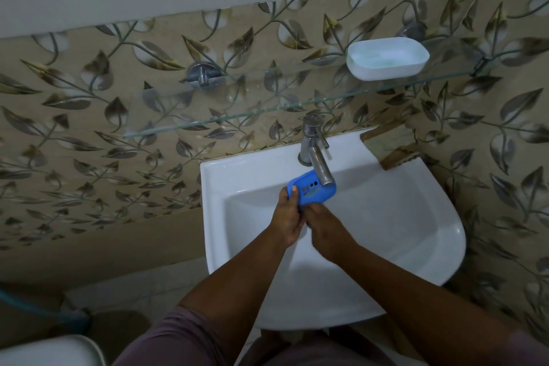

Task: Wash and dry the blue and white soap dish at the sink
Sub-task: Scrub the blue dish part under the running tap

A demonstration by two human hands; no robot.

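Observation:
The blue perforated insert of the soap dish (312, 191) is held over the white sink (386, 217), just under the spout of the steel tap (315, 154). My left hand (286, 217) grips its left end, thumb on top. My right hand (325, 229) holds its near edge from below, fingers curled under it and partly hidden. The white base of the soap dish (386, 58) stands on the glass shelf (267, 107) at the upper right. I cannot tell whether water is running.
The glass shelf juts out above the tap, held by metal brackets (202, 74) on the leaf-patterned tiled wall. A mirror edge shows at the top. A white toilet lid (50, 349) sits at the lower left, with a blue hose (38, 306) on the floor.

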